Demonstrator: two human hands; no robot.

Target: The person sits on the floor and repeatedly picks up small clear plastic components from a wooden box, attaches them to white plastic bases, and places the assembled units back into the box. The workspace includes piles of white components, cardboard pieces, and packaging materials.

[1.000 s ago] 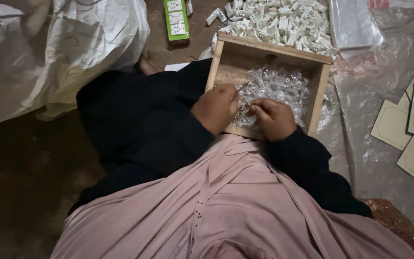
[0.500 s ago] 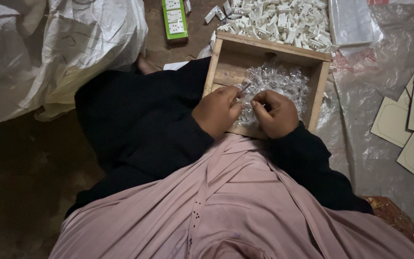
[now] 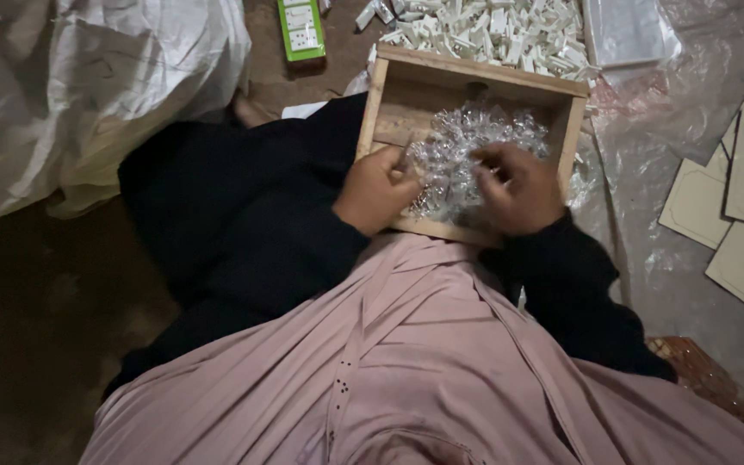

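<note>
Head view: the clear crinkly plastic wrappers [image 3: 467,159] lie heaped in the wooden tray [image 3: 572,129] on my lap. My left hand [image 3: 376,189] pinches a small piece; my right hand [image 3: 518,185] is curled closed into the heap. Wrappers could spill over the tray's low near edge if I tug.

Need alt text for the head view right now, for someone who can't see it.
Both hands, left hand and right hand, work in a heap of clear plastic wrappers inside a wooden tray on the lap; small white parts lie piled beyond it.

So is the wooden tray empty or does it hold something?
Not empty: the tray holds a heap of clear plastic wrappers; both hands rest in it.
</note>
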